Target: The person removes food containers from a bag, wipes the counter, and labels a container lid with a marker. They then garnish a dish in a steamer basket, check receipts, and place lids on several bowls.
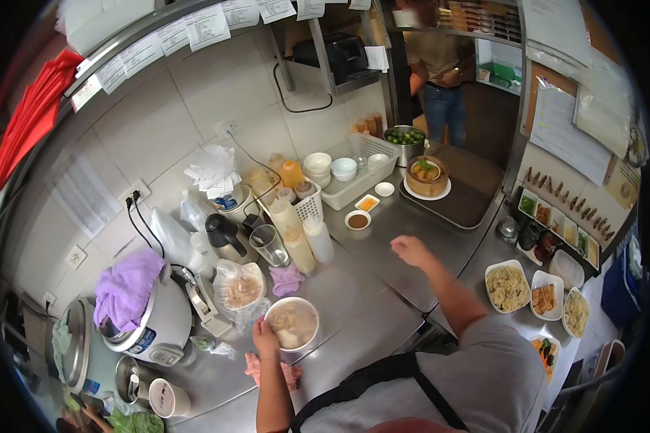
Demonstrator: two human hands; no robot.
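My left hand grips the left rim of a round white bowl on the steel counter. Inside the bowl is pale, cloudy food, hard to make out. My right hand is over the counter to the right, fingers drawn together, with nothing visible in them. Beyond it are a small dish of brown sauce and a dish of orange sauce. A pink cloth lies just below the bowl, and a purple cloth sits above it.
A bamboo steamer rests on a plate on a dark tray. Squeeze bottles, a glass pitcher and a rice cooker line the left. Rice bowls stand right. A person stands beyond the opening.
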